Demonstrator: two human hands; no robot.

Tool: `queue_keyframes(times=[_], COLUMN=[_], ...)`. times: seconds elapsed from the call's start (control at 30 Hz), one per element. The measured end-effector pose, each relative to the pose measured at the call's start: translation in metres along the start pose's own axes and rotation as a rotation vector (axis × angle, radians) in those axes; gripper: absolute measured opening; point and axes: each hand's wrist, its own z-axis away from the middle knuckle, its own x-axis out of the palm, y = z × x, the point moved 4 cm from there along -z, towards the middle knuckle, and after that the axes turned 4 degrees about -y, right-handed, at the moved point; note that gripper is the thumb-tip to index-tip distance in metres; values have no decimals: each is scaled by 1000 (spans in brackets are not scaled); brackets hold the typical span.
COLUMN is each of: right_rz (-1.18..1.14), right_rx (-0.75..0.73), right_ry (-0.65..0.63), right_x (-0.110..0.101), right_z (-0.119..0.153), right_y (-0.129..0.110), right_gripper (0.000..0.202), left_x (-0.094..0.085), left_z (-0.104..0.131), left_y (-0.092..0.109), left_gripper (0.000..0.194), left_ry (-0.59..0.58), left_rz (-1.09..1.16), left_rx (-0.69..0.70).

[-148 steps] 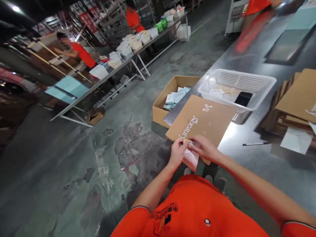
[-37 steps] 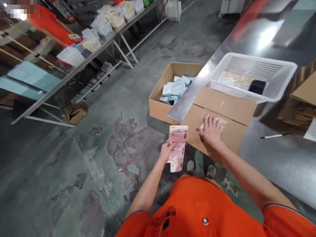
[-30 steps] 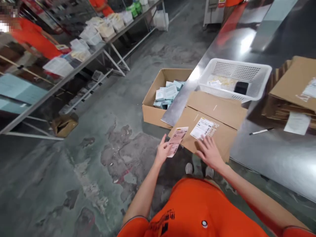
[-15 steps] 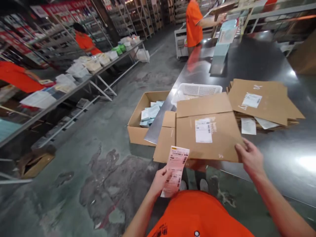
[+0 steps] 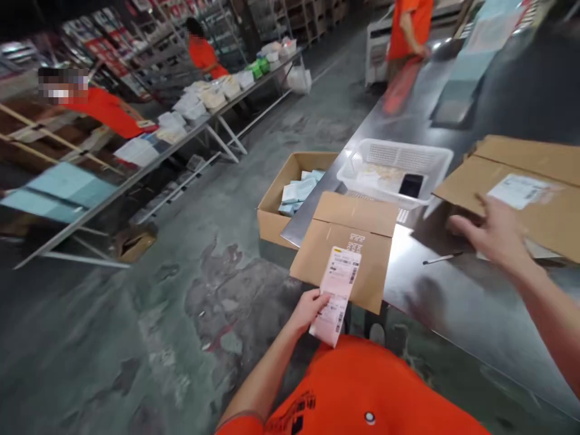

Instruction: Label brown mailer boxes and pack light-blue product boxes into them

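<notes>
Pinched in my left hand (image 5: pixel 310 309) is a printed paper slip (image 5: pixel 341 278), held over the near edge of a flattened cardboard box (image 5: pixel 357 217). That cardboard lies at the corner of the metal table (image 5: pixel 435 308). My right hand (image 5: pixel 493 232) is at the left side of a larger labelled cardboard piece (image 5: pixel 544 175) on the right, its thumb and fingers apart. A white label (image 5: pixel 519 190) is stuck on that piece. Below my right hand, a pen (image 5: pixel 441 259) lies on the metal.
Behind the near cardboard stands a white plastic basket (image 5: pixel 394 154) holding a dark phone-like object (image 5: pixel 411 185). An open carton (image 5: pixel 276 226) of pale blue packets is on the floor. People in orange work at a long table (image 5: pixel 149 166) and at the far end.
The labelled cardboard has moved from in front of me to the right, and my right hand has let it go. Another flat box now shows beneath the slip. The view has shifted.
</notes>
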Motion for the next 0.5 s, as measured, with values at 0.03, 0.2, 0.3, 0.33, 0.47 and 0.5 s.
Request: queue_keyframes(times=[0.03, 0.2, 0.3, 0.33, 0.47, 0.5], right_rz=[-203, -483, -438, -434, -350, -316], right_rx=[-89, -122, -100, -109, -140, -145], right_ry=[-219, -696, -696, -711, -652, -627], right_x=[40, 178, 204, 208, 213, 215], right_z=[12, 87, 114, 121, 133, 132], right_y=[-35, -149, -166, -169, -171, -169], right_gripper=[78, 53, 60, 61, 49, 44], left_x=[0, -15, -26, -29, -31, -30], left_z=[-2, -5, -8, -12, -43, -50], left_y=[-1, 2, 23, 28, 30, 25], left_gripper=[58, 52, 69, 67, 39, 41], left_ry=[-12, -127, -153, -127, 14, 33], left_rz=[1, 24, 136, 147, 56, 35], left_rx=[-7, 16, 156, 176, 134, 118])
